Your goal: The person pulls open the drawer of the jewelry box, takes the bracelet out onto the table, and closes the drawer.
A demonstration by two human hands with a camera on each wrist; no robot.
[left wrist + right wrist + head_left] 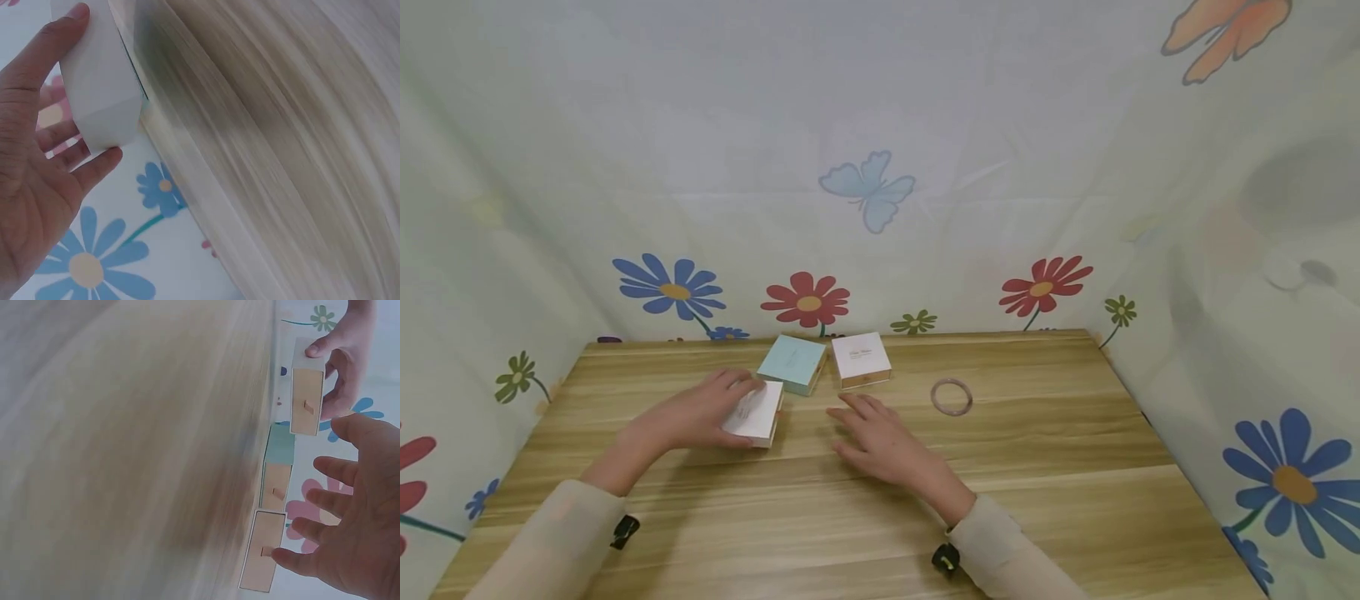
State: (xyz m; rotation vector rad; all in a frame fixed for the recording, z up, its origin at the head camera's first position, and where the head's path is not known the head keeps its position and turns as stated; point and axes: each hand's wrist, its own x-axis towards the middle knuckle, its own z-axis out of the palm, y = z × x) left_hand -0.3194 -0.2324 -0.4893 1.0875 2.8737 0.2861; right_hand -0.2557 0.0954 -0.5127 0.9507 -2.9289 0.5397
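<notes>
My left hand (pixel 700 412) grips a small white drawer box (pixel 758 412), thumb on the near side and fingers on the far side. Its tan drawer front with a small ribbon pull tab shows in the right wrist view, where the box (pixel 306 403) appears raised off the table. Just behind it lies a pale teal drawer box (pixel 792 362). A second white box (pixel 861 357), pinkish on top, sits to the right of the teal one. My right hand (pixel 883 443), fingers spread and holding nothing, hovers in front of that box.
A thin purplish bangle (pixel 952 413) lies on the wooden table (pixel 1060 450), right of the boxes. Flower-printed cloth (pixel 737 208) stands along the table's back edge and both sides.
</notes>
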